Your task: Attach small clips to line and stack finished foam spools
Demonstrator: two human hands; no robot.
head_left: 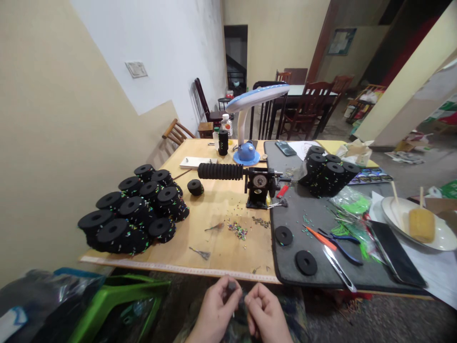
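Observation:
My left hand (216, 308) is just in front of the table's near edge, thumb and fingers pinched on something small and pale that I cannot make out. Close beside it, my right hand (267, 312) is also closed, its fingertips pressed together; anything inside is hidden. On the table beyond them lie small coloured beads (238, 230), a pile of grey-brown bits (261, 222) and a small grey tuft of strands (200, 253). A black winding device (260, 183) with a ribbed black roll of foam discs (220, 171) stands farther back.
Stacks of black foam discs (123, 233) fill the left side, with more stacks (330, 171) at right. A blue desk lamp (246, 155) stands behind. On the grey mat (291, 262) lie tweezers (339, 269) and blue-handled pliers (348, 250); a plate (392, 209) sits far right.

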